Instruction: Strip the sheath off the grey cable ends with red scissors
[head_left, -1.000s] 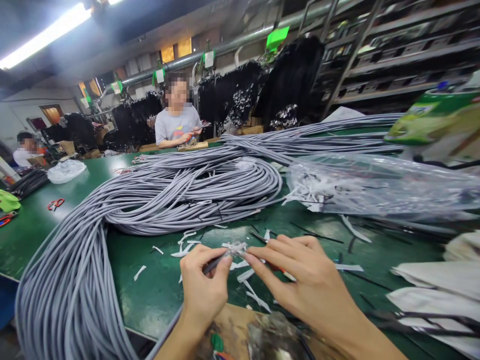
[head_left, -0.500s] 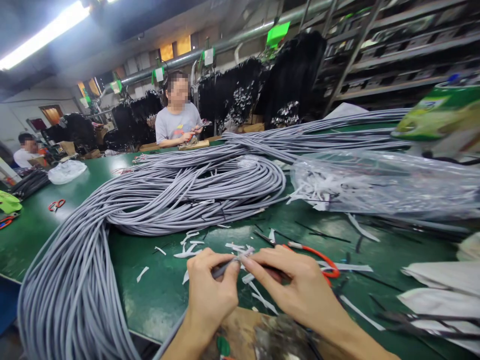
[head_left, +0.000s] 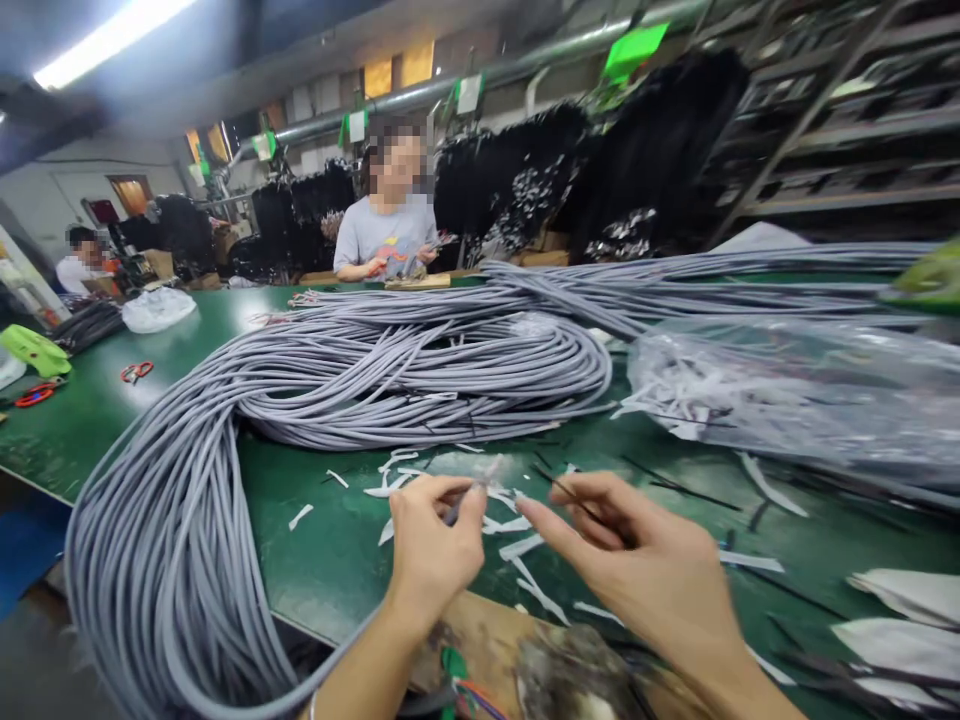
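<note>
The left hand [head_left: 431, 545] pinches a grey cable end [head_left: 459, 508], while at three o'clock the right hand [head_left: 645, 570] grips thin black scissors [head_left: 570, 495], forefinger extended.

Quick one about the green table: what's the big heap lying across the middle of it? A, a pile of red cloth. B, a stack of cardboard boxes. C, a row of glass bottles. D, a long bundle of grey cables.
D: a thick bundle of grey cables loops across the green table and hangs over its near edge, just beyond the left hand and right hand.
</note>
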